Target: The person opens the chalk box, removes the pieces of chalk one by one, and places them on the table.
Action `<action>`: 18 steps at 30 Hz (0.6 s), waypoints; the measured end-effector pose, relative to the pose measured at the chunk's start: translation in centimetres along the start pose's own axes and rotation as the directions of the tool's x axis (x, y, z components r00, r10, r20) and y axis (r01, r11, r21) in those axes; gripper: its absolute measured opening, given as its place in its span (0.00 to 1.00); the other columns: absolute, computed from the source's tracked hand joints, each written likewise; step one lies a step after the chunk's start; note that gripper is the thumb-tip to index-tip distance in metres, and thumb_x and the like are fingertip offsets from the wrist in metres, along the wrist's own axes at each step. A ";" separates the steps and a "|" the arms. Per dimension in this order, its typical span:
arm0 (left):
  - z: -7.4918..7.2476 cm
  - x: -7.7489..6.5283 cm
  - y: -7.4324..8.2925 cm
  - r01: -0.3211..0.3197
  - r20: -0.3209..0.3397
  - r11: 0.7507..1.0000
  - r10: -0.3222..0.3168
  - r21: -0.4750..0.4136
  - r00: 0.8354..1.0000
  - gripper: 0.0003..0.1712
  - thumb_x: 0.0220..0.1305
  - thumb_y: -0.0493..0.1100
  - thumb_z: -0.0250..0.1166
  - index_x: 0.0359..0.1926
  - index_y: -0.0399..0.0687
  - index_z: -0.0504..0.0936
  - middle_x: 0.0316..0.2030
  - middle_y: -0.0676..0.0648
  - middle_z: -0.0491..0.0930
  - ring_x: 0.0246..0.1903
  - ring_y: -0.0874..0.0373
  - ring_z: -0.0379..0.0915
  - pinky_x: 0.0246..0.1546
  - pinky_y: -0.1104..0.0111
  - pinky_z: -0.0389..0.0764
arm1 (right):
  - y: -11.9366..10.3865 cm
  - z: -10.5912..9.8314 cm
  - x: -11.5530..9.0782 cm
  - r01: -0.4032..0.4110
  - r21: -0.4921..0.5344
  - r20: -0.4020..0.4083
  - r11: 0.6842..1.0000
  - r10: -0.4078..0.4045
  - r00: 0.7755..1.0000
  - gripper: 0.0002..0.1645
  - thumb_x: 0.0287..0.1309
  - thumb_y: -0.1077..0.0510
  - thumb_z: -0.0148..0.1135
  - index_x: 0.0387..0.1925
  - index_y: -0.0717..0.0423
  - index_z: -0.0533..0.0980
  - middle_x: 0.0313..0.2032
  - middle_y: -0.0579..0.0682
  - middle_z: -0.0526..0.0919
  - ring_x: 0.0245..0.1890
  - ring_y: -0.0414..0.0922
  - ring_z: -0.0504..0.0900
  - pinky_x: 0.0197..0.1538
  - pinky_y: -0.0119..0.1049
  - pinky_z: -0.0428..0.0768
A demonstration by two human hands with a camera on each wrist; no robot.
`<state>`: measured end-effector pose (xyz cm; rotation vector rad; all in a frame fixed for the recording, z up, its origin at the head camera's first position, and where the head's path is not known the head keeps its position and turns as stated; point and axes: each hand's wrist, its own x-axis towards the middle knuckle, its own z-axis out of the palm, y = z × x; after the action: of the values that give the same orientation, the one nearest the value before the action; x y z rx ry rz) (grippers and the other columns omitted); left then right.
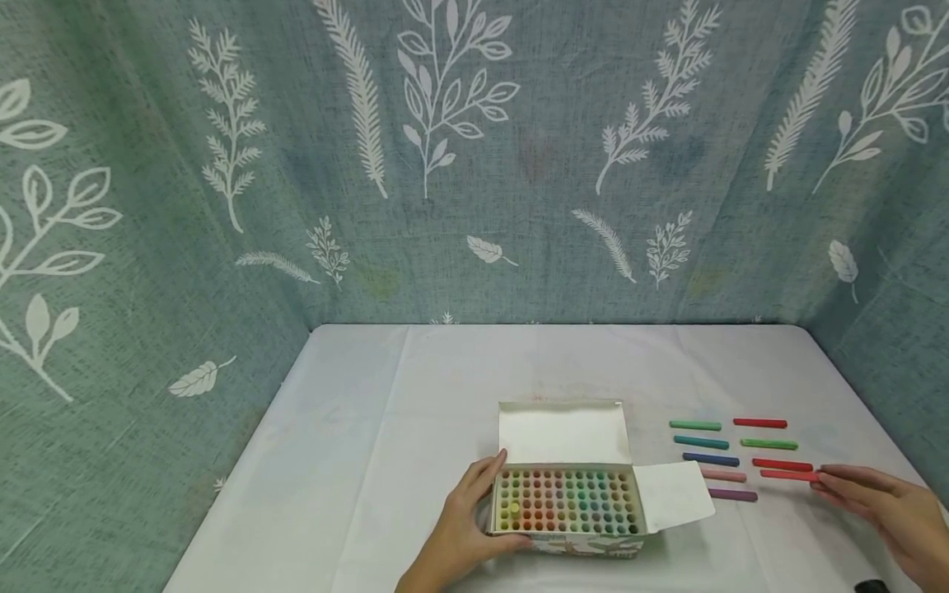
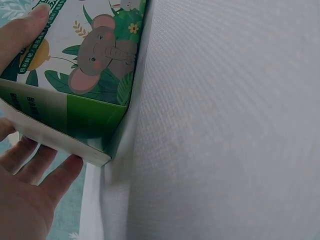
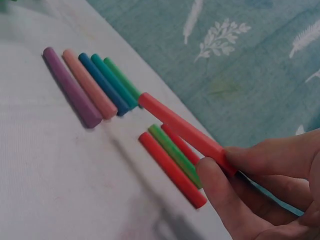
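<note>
My left hand (image 1: pixel 458 517) grips the left end of an open chalk box (image 1: pixel 586 545), thumb at the front and fingers along the side and back. Inside, a holder full of round holes is smudged with coloured dust, and a yellow chalk stick (image 1: pixel 515 508) stands toward its left. A printed elephant (image 2: pixel 105 52) shows on the box's front in the left wrist view. Between thumb and fingertips, my right hand (image 1: pixel 885 498) pinches a coral-red chalk stick (image 3: pixel 180 127) by one end. It is raised over the chalks lying on the cloth.
Left column: green (image 1: pixel 695 426), teal (image 1: pixel 700 443), blue (image 1: pixel 710 459), pink (image 1: pixel 725 475) and purple (image 1: pixel 734 495) chalks. Right column: red (image 1: pixel 759 423), light green (image 1: pixel 769 444) and another red chalk (image 1: pixel 782 465). The box's side flap (image 1: pixel 675 496) sticks out toward them. Patterned curtains (image 1: pixel 519 165) surround the white-covered table (image 1: pixel 371 461).
</note>
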<state>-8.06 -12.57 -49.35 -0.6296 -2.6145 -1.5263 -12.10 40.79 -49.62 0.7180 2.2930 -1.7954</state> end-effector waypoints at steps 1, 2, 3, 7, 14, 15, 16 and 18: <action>0.0 0.0 0.0 0.009 0.002 1.000 -0.009 -0.006 1.000 0.58 0.43 0.60 0.75 0.73 0.59 0.55 0.61 0.55 0.63 0.60 0.52 0.64 0.57 0.54 0.72 | 0.1 0.0 0.1 -0.011 0.006 -0.004 1.000 0.011 1.000 0.33 0.62 0.60 0.60 0.60 0.78 0.61 0.29 0.33 0.77 0.28 0.35 0.83 0.35 0.31 0.83; 0.0 0.1 0.1 0.015 0.004 1.000 -0.015 -0.008 1.000 0.58 0.43 0.60 0.75 0.73 0.60 0.55 0.61 0.56 0.63 0.60 0.53 0.64 0.57 0.54 0.72 | 0.3 0.1 0.3 -0.018 0.003 -0.011 1.000 0.018 1.000 0.33 0.62 0.60 0.61 0.60 0.79 0.61 0.29 0.32 0.76 0.28 0.35 0.83 0.35 0.31 0.83; 0.0 0.1 0.1 0.018 0.005 1.000 -0.018 -0.009 1.000 0.58 0.42 0.60 0.75 0.73 0.61 0.55 0.62 0.56 0.63 0.60 0.53 0.64 0.57 0.54 0.72 | 0.4 0.1 0.4 -0.024 -0.014 -0.020 1.000 0.024 1.000 0.34 0.62 0.60 0.61 0.60 0.79 0.61 0.29 0.33 0.76 0.28 0.34 0.83 0.34 0.29 0.83; 0.0 0.3 0.2 -0.004 0.009 1.000 0.004 0.007 1.000 0.58 0.43 0.60 0.75 0.73 0.58 0.55 0.62 0.54 0.63 0.60 0.52 0.64 0.56 0.54 0.73 | 0.8 0.3 1.0 -0.030 -0.084 -0.060 0.996 0.025 0.998 0.34 0.63 0.62 0.59 0.61 0.80 0.59 0.30 0.39 0.78 0.26 0.36 0.83 0.32 0.30 0.83; 0.0 0.4 0.3 0.004 0.007 1.000 -0.005 0.007 1.000 0.58 0.43 0.61 0.75 0.73 0.58 0.55 0.62 0.55 0.63 0.60 0.52 0.64 0.57 0.55 0.73 | 1.4 0.7 1.5 -0.035 -0.175 -0.110 0.984 0.016 0.994 0.29 0.64 0.64 0.56 0.59 0.82 0.60 0.33 0.58 0.80 0.25 0.44 0.84 0.30 0.35 0.84; 0.0 0.3 0.3 0.011 0.004 1.000 -0.011 0.007 1.000 0.58 0.43 0.61 0.75 0.72 0.59 0.56 0.62 0.55 0.63 0.60 0.52 0.64 0.57 0.55 0.72 | 1.4 0.8 1.6 -0.034 -0.189 -0.114 0.981 0.013 0.993 0.30 0.64 0.63 0.57 0.59 0.82 0.60 0.34 0.61 0.80 0.26 0.45 0.84 0.30 0.35 0.83; 0.0 0.2 0.3 0.017 0.001 1.000 -0.017 0.005 1.000 0.58 0.42 0.61 0.75 0.72 0.59 0.56 0.62 0.55 0.63 0.60 0.52 0.64 0.57 0.55 0.72 | 1.4 0.9 1.7 -0.035 -0.202 -0.120 0.979 0.011 0.993 0.30 0.64 0.62 0.57 0.59 0.81 0.61 0.35 0.63 0.80 0.26 0.46 0.85 0.29 0.34 0.83; 0.0 0.1 0.2 0.011 -0.001 1.000 -0.011 0.009 1.000 0.58 0.43 0.61 0.75 0.73 0.57 0.56 0.62 0.54 0.63 0.60 0.52 0.64 0.57 0.55 0.73 | 1.4 1.1 1.8 -0.031 -0.220 -0.129 0.975 0.002 0.992 0.30 0.64 0.61 0.58 0.58 0.81 0.62 0.36 0.66 0.80 0.26 0.47 0.85 0.28 0.33 0.83</action>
<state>-8.07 -12.45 -49.10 -0.6146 -2.6265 -1.5163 -13.27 40.53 -51.82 0.8315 2.5083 -1.4930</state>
